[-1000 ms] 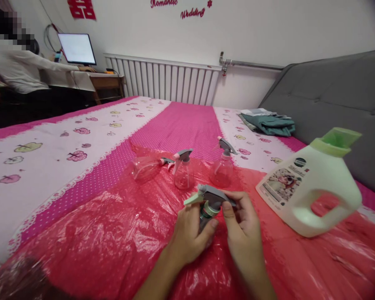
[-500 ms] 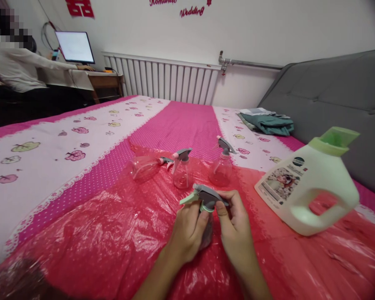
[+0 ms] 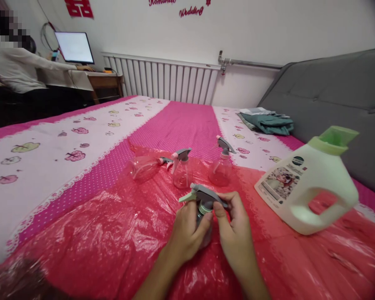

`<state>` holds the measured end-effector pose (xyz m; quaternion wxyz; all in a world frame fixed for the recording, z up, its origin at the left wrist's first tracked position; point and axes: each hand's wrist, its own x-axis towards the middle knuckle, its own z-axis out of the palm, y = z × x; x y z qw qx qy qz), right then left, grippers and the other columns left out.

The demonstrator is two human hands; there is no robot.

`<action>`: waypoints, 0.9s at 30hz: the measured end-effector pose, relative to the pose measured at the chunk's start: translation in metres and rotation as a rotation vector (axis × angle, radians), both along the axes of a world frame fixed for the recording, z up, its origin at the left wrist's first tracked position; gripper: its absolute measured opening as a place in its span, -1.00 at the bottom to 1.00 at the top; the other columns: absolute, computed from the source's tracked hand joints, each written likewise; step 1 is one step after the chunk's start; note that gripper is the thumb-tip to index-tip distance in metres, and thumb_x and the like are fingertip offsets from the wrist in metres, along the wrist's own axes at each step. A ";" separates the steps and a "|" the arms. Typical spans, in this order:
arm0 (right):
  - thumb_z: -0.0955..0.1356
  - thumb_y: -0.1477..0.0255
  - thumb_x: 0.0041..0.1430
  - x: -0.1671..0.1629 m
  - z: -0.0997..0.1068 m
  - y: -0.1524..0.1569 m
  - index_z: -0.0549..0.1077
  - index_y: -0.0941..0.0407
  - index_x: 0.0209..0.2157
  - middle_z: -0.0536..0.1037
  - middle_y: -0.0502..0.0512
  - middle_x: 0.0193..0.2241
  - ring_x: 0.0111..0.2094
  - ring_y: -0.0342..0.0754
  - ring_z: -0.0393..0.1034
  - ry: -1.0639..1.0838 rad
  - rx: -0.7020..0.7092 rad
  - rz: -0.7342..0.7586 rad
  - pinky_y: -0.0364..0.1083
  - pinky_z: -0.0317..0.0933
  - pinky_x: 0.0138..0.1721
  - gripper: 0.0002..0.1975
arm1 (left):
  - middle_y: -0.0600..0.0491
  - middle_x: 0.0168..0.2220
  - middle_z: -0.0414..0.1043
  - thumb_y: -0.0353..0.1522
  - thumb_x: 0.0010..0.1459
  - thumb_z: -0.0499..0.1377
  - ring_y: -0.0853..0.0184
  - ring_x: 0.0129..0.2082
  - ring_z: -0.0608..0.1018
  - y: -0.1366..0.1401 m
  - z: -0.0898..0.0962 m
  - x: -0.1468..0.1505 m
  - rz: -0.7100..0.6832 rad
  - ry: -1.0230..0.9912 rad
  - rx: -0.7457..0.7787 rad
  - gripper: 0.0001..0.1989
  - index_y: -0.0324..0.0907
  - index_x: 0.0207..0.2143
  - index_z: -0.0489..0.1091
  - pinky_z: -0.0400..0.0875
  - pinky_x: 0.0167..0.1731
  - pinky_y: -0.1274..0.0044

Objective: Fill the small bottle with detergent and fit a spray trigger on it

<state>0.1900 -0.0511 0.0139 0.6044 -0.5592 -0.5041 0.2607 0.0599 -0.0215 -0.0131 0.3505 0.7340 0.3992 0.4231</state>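
Observation:
Between my hands is a spray bottle (image 3: pixel 206 196) with a grey head, a light green trigger and a green collar. My left hand (image 3: pixel 187 233) wraps round the bottle just below the collar, hiding much of its clear body. My right hand (image 3: pixel 234 221) pinches the back of the grey head between thumb and fingers. Just beyond, two clear spray bottles with pink and grey heads stand upright, one in the middle (image 3: pixel 181 173) and one to the right (image 3: pixel 221 168). A third clear spray bottle (image 3: pixel 143 167) lies on its side at the left.
Red plastic sheeting (image 3: pixel 112 233) covers the near part of the bed (image 3: pixel 187 116). A big pale green jug (image 3: pixel 325 179) stands on the right. Folded clothes (image 3: pixel 265 121) lie by the grey headboard (image 3: pixel 340 91). A person (image 3: pixel 21 66) sits at a desk with a monitor (image 3: pixel 75 46), far left.
My left hand has slid slightly down the bottle, so more of the green collar shows. The spray head has shifted a little to the left. The other bottles are unmoved.

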 end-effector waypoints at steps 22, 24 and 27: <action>0.49 0.06 0.21 -0.002 -0.002 0.007 0.49 0.08 0.05 0.58 0.17 0.05 0.05 0.00 0.52 0.232 -0.032 0.219 -0.05 0.39 0.07 -0.49 | -0.06 -0.11 0.50 -0.13 0.51 -0.02 0.11 -0.14 0.53 0.000 0.006 -0.004 -0.094 -0.102 0.011 -0.68 -0.14 0.05 0.33 0.36 -0.05 0.32; 0.49 0.06 0.19 -0.002 -0.003 0.009 0.48 0.10 0.00 0.60 0.16 -0.05 -0.06 -0.02 0.54 0.265 -0.044 0.262 -0.07 0.41 0.00 -0.50 | -0.07 -0.03 0.51 -0.12 0.50 0.02 0.10 -0.08 0.54 0.000 0.007 -0.005 -0.114 -0.127 0.002 -0.64 -0.14 0.17 0.27 0.36 -0.01 0.32; 0.53 0.11 0.14 -0.002 -0.005 0.012 0.44 0.10 -0.03 0.58 0.12 -0.10 -0.09 -0.04 0.51 0.288 -0.037 0.278 -0.08 0.38 0.01 -0.51 | -0.11 0.09 0.52 -0.07 0.52 -0.02 0.07 0.03 0.55 -0.001 0.008 -0.005 -0.128 -0.142 0.019 -0.54 -0.15 0.28 0.23 0.34 0.08 0.29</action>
